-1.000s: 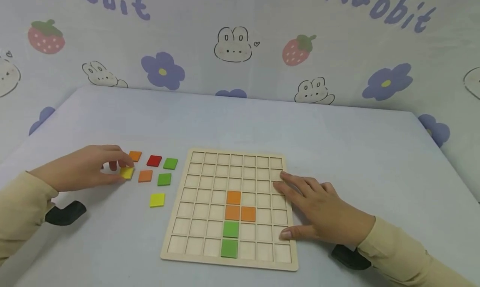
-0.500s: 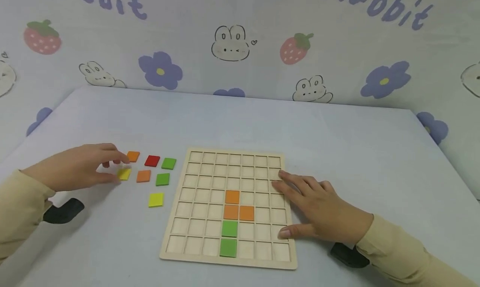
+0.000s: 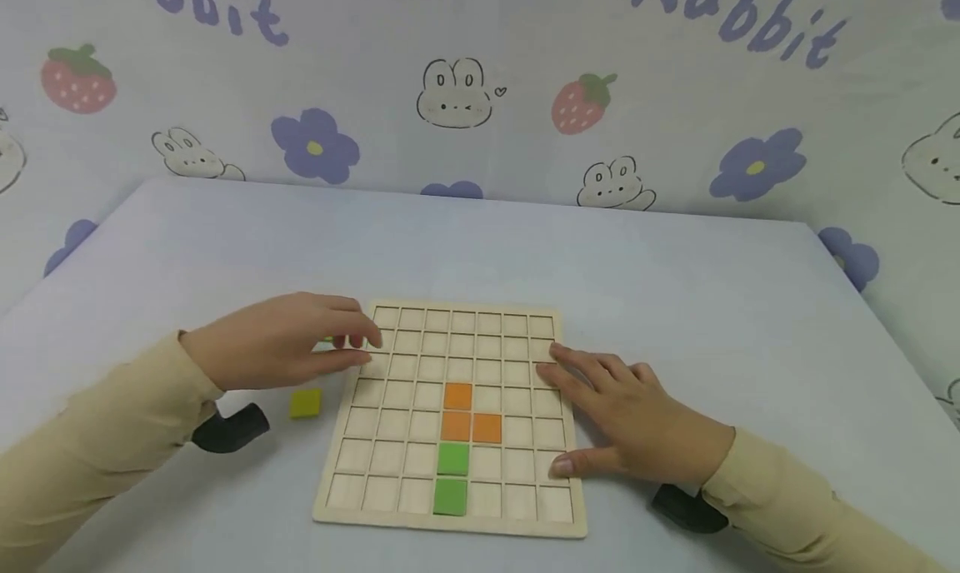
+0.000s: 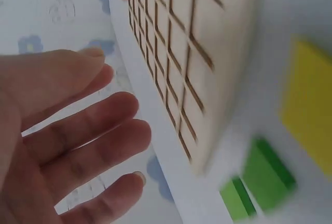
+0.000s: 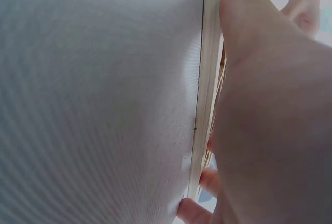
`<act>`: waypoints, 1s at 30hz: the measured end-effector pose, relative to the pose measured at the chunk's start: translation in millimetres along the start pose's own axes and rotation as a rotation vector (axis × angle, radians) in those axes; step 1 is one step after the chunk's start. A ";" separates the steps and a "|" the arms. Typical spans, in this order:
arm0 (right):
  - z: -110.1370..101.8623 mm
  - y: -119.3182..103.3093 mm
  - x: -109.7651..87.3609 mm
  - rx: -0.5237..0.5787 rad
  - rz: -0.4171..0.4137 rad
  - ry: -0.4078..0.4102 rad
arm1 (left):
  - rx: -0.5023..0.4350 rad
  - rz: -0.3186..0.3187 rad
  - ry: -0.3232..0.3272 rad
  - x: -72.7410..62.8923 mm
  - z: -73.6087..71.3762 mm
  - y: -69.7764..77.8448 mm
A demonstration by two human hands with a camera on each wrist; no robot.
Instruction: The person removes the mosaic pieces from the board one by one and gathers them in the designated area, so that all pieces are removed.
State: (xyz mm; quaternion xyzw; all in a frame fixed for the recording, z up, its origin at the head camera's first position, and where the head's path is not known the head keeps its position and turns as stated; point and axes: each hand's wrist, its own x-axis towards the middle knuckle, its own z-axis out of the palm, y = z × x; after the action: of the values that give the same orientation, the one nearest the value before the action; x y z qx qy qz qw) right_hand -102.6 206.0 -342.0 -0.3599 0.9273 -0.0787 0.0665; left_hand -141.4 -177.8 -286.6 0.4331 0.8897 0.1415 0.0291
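Note:
My left hand (image 3: 292,340) hovers at the left edge of the wooden grid board (image 3: 408,519), thumb and fingers apart. In the left wrist view nothing shows between these fingers. My right hand (image 3: 637,423) rests along the board's right edge, its fingertips and thumb touching the rim. Set in the board's cells are orange square tiles (image 3: 456,426) and green square tiles (image 3: 451,497), which form a column with one orange tile to its side. A loose yellow tile (image 3: 305,404) lies left of the board. Two loose green tiles (image 4: 267,175) show in the left wrist view.
The left hand and sleeve (image 3: 127,423) cover the area where other loose tiles lay. A white cloth table (image 3: 660,290) surrounds the board, and a printed cloth backdrop (image 3: 525,23) stands behind it.
My left hand has moved right, from the yellow tile at the far left to the board's left edge, now hiding most loose tiles. My right hand stays on the board.

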 end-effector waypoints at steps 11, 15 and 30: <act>1.0 -2.9 1.7 -0.023 -0.004 -0.001 | -0.045 0.170 -0.069 51.5 31.3 31.8; 0.4 -2.7 3.1 -0.027 0.000 -0.014 | -0.016 0.177 -0.107 58.6 40.8 37.6; -1.0 -1.2 -0.2 -0.027 0.009 -0.015 | 0.033 0.278 -0.056 62.5 48.0 44.2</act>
State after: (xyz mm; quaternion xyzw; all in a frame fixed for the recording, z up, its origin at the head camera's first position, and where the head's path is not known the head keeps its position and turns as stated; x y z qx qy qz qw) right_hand -101.8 205.4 -340.8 -0.3571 0.9294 -0.0632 0.0687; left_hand -138.2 -92.4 -316.0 0.5562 0.8223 0.1173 0.0267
